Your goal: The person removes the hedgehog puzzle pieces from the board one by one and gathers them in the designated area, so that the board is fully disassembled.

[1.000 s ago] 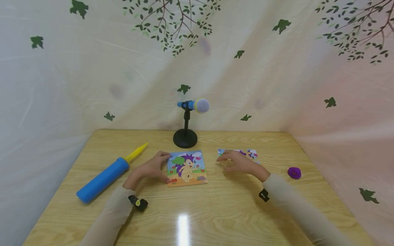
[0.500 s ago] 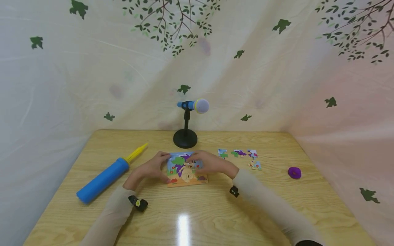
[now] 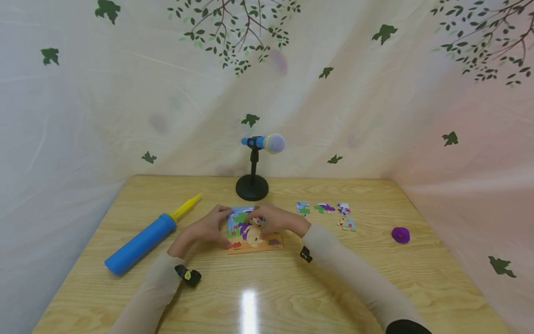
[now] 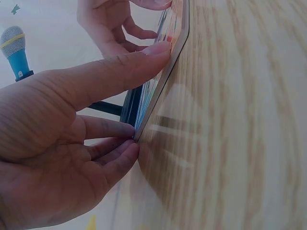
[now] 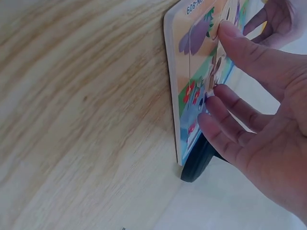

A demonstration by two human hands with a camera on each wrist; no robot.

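A square jigsaw puzzle board (image 3: 252, 247) with a purple-haired hedgehog picture lies flat at mid-table. My left hand (image 3: 210, 227) grips its left side; the left wrist view shows the thumb on one corner of the board (image 4: 160, 86) and the fingers at another. Over the middle of the picture is my right hand (image 3: 273, 220). In the right wrist view its thumb and gently bent fingers (image 5: 230, 117) touch the picture face, and whether a piece sits between them is unclear. Several loose puzzle pieces (image 3: 325, 208) lie to the right of the board.
Behind the board stands a toy microphone (image 3: 263, 143) on a black round-based stand (image 3: 252, 188). A blue pump (image 3: 142, 243) with a yellow nozzle lies on the left. A purple ring-shaped item (image 3: 401, 235) sits near the table's right edge.
My right hand has moved left, from beside the loose pieces onto the board, then slightly farther left over the picture. The left hand keeps its place on the board.
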